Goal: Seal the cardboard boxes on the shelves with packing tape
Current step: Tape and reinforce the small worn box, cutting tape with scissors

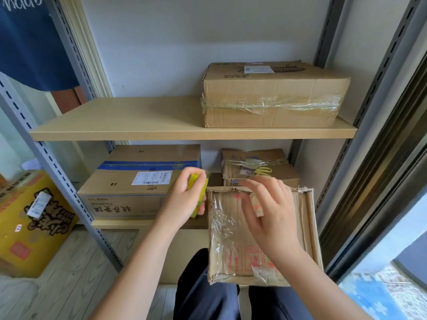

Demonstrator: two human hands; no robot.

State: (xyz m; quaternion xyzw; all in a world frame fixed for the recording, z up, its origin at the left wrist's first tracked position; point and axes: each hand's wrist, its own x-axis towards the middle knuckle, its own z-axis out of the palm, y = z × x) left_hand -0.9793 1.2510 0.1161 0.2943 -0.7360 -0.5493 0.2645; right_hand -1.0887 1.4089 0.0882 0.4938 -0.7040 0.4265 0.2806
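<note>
Small box (233,239) on lap under right hand (270,218), fingers spread, smoothing clear tape. Left hand (182,202) gripping yellow tape roll (198,192) beside it. Shelf boxes beyond already taped, apparently.

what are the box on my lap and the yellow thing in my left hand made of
The box on the lap looks like brown corrugated cardboard, matte, with frayed, torn edges; glossy, crinkled clear film, probably packing tape, covers its top. The yellow-green object gripped by the left hand looks like smooth plastic, possibly a tape roll or dispenser; too blurred to be sure.
</note>
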